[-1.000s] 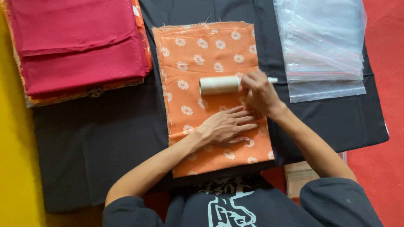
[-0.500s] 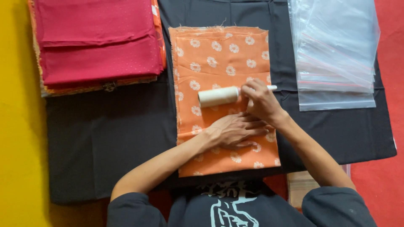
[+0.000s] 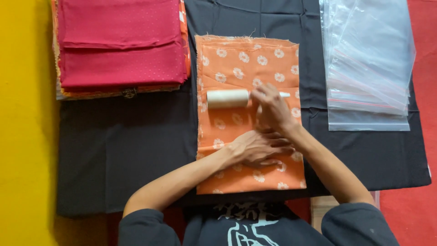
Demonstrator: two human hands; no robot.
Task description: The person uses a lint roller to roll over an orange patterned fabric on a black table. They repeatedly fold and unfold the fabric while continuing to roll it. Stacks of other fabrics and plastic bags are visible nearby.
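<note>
The head view looks straight down on a large black cloth [image 3: 127,150] spread over the work surface, with yellow ground on the left and red ground on the right. On the black cloth lies a stack of folded crimson fabric pieces [image 3: 120,45] at the upper left and a pile of clear zip-seal plastic bags [image 3: 368,64] at the upper right, both well apart from the work. In the middle, between them, lies the folded orange fabric with white flower print [image 3: 241,64], flat and lengthwise away from the person.

The left hand [image 3: 257,148] lies open, palm down, on the lower half of the orange fabric, pinning it. The right hand [image 3: 273,109] is closed around the thin handle of a white cylindrical lint roller [image 3: 227,98], whose drum rests crosswise on the fabric just above the left hand.

To do this step well, the judgement is that the pinning hand should stay flat and firm so the fabric does not bunch or slide on the black cloth. The roller should travel in straight, overlapping strokes with even pressure, its drum level so the whole width touches. The frayed far edge [image 3: 246,38] calls for a lighter pass, since loose threads could be pulled out.
</note>
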